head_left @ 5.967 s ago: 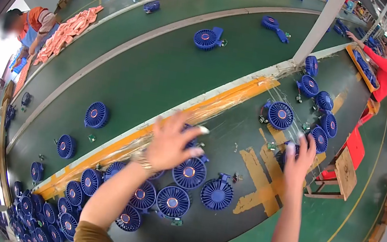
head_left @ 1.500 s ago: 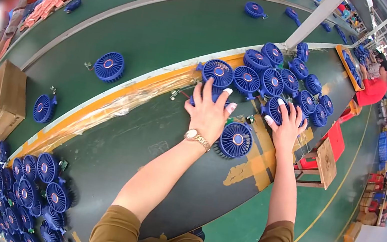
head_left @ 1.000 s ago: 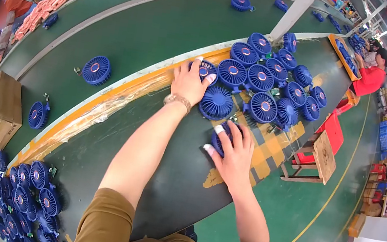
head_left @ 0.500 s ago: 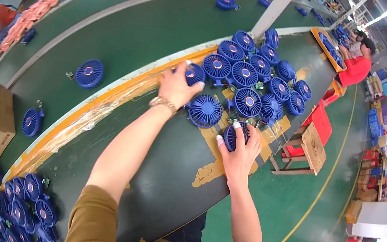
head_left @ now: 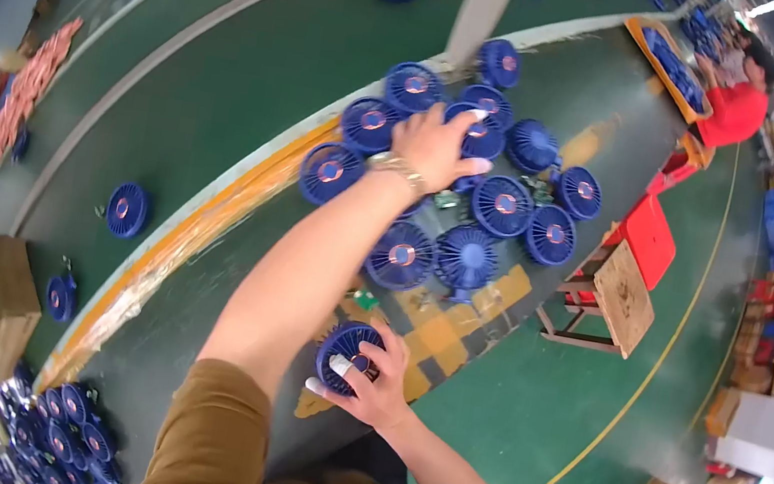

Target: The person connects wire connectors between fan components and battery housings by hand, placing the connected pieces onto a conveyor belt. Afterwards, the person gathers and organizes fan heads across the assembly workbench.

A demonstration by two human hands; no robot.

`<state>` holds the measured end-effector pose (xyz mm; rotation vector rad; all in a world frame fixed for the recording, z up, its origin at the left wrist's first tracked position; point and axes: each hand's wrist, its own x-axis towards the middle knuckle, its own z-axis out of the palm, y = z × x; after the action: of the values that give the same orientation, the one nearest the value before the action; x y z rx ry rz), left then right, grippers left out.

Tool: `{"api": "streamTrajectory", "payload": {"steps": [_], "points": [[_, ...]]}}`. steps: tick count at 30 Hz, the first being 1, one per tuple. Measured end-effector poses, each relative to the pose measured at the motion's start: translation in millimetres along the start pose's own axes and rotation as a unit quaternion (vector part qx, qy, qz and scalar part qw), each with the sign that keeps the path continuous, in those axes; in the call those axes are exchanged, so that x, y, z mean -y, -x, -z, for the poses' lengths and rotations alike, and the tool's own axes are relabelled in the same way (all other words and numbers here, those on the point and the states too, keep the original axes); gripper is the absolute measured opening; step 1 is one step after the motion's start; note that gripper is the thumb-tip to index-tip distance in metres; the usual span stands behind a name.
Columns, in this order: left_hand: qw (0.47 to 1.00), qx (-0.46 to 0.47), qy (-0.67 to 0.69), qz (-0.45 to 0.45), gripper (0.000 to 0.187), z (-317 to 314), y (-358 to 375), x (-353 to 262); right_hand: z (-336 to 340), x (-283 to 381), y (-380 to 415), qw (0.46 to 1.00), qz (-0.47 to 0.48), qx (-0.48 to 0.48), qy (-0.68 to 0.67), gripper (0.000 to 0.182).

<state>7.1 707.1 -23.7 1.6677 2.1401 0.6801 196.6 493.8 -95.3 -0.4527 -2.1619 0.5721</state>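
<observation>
Blue round fan units (head_left: 502, 206) with slatted covers lie grouped on the dark worktable (head_left: 273, 447), some with small green boards beside them. Over the middle of this group reaches my left hand (head_left: 434, 148), fingers curved at the edge of one fan (head_left: 480, 139); its palm side is hidden. Near the table's front edge, my right hand (head_left: 370, 381) holds another blue fan (head_left: 350, 350), with white-wrapped fingertips across its face.
Green conveyor belt (head_left: 216, 104) beyond a taped yellow edge, carrying scattered fans. Cardboard box (head_left: 18, 305) and piled fans (head_left: 68, 435) at lower left. Metal post (head_left: 485, 4), wooden stool (head_left: 623, 300) and red stool (head_left: 648, 241). A person in red (head_left: 737, 110) sits by a yellow tray (head_left: 672, 74).
My left hand has moved right, farther over the group of fans. My right hand and its fan are now lower and more to the left. The whole view has shifted.
</observation>
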Motion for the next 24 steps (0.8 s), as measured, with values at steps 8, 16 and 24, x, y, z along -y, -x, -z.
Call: {"api": "streamTrajectory", "payload": {"steps": [8, 16, 24], "points": [[0.982, -0.157, -0.026, 0.103, 0.052, 31.4, -51.4, 51.6, 86.0, -125.5, -151.2, 0.975, -0.089, 0.093, 0.179, 0.062], [0.997, -0.048, 0.033, 0.043, 0.049, -4.2, -81.7, 71.2, 116.9, -173.2, -237.5, 0.967, -0.074, 0.185, 0.159, 0.054], [0.944, -0.304, -0.093, 0.09, 0.047, 119.9, 27.3, 113.5, 54.7, -396.5, -330.6, 0.946, -0.253, 0.199, -0.041, 0.097]]}}
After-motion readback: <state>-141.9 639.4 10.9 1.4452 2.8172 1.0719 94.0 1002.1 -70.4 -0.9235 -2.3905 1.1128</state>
